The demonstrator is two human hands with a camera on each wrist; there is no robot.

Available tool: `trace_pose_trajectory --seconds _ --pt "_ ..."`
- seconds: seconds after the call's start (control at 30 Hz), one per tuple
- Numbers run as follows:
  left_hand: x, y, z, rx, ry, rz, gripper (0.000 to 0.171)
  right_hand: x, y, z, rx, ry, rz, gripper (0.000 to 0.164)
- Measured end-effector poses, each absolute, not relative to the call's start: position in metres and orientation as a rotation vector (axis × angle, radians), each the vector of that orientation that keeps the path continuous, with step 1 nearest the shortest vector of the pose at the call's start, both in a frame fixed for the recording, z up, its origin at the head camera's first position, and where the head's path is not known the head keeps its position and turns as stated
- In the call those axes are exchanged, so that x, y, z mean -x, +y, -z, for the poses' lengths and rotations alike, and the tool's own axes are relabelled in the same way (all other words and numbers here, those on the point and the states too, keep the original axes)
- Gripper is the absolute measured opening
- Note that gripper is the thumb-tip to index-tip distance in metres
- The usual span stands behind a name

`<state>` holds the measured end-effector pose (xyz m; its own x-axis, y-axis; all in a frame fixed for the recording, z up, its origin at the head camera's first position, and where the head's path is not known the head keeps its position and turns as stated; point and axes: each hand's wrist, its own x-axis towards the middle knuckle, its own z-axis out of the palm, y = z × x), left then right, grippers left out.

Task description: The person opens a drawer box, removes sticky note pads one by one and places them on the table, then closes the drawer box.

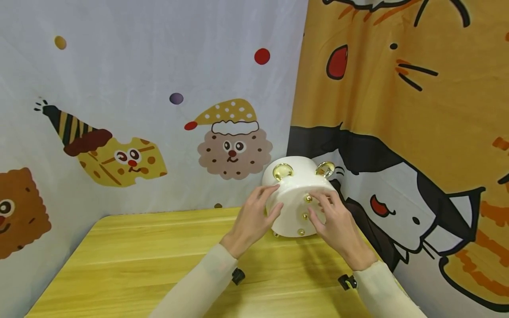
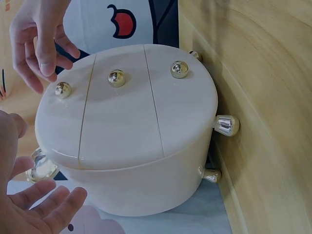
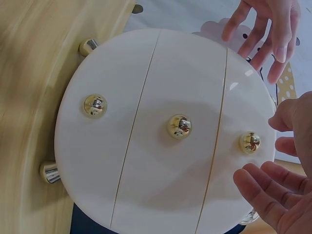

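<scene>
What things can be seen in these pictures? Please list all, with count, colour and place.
drawer box: 1, white, on the table near the backdrop corner
knobs: 3, gold, in a row on the box front
loops: 2, gold, on the box top
feet: at least 3, gold, under the box
table: 1, yellow wood-grain, below the box
backdrop panels: 2, pale left, orange right
printed cheese, cookie and biscuit: 1 each, yellow, pinkish, brown, on the pale panel
printed cat: 1, black and white, on the orange panel
wrist pieces: 2, black, by the cuffs
sleeves: 2, cream, on the forearms
left hand: 1, left of the box front
right hand: 1, near the top knob
</scene>
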<state>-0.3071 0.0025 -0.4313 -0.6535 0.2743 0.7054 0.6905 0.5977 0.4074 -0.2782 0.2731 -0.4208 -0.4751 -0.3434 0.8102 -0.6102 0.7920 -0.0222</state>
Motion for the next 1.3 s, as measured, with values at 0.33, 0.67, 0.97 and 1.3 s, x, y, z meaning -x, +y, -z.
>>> trace_pose_trajectory --seconds 0.33,0.67,0.97,1.3 --pt "0.312 0.012 0.432 0.762 -2.21 0.892 0.051 0.281 0.272 0.421 -0.693 -2.135 -0.403 0.048" --pt "0.317 0.02 0.432 0.755 -2.186 0.864 0.047 0.282 0.271 0.422 -0.69 -2.143 -0.431 0.046" --pt "0.317 0.022 0.433 0.744 -2.235 0.832 0.044 0.284 0.27 0.422 -0.687 -2.131 -0.439 0.045" --pt "0.319 0.018 0.436 0.731 -2.216 0.798 0.046 0.287 0.269 0.426 -0.687 -2.13 -0.44 0.044"
